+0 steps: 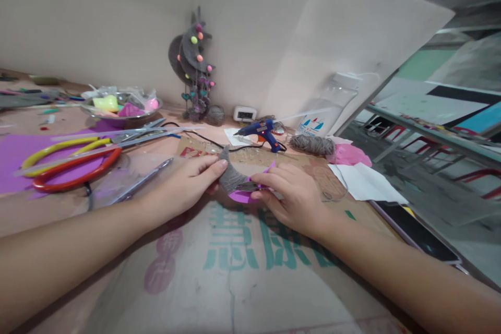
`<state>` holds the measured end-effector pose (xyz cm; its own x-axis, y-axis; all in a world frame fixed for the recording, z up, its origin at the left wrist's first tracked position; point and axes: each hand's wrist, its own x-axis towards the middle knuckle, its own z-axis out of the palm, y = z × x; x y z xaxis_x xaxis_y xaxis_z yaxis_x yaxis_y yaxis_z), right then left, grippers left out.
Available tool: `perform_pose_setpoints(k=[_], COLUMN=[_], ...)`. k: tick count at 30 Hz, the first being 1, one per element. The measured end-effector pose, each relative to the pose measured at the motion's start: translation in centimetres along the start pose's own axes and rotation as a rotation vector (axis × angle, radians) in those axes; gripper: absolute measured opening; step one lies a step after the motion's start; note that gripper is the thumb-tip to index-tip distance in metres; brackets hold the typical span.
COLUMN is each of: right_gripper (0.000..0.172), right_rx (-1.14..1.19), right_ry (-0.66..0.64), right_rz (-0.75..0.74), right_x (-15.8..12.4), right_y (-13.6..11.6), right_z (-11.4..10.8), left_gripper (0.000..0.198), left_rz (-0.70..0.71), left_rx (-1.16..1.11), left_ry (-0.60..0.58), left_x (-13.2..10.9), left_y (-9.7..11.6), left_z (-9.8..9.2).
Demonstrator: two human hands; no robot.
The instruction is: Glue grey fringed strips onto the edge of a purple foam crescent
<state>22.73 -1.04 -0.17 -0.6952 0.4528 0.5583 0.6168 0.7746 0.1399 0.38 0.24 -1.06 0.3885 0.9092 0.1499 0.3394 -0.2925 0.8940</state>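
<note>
My left hand (188, 182) and my right hand (291, 195) meet over a flattened cardboard sheet (235, 271). Between them lies a crescent-shaped purple piece (241, 196) partly wrapped in grey yarn (231, 173). The left fingers pinch the grey-wrapped upper end. The right fingers press and pinch the purple lower end. Both hands have fingers closed on the crescent.
A blue hot glue gun (263, 131) and a grey yarn skein (312, 144) lie behind the hands. Red and yellow scissors (74, 164), glue sticks and a metal bowl (121, 109) sit at left. A finished grey crescent hanging (194, 62) leans on the wall. Pink and white paper (360, 175) lies right.
</note>
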Motion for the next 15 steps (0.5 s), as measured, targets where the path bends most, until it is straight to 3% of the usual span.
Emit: perform_pose_setpoints(k=[15], right_gripper=[0.016], right_rx=[-0.032], right_ry=[-0.012], right_rz=[-0.01], right_x=[-0.04], right_y=[0.0], right_z=[0.15], left_gripper=[0.037], left_rz=[-0.007], left_rx=[-0.055], left_ry=[-0.009], left_x=[-0.03], left_y=[-0.21], left_z=[0.14])
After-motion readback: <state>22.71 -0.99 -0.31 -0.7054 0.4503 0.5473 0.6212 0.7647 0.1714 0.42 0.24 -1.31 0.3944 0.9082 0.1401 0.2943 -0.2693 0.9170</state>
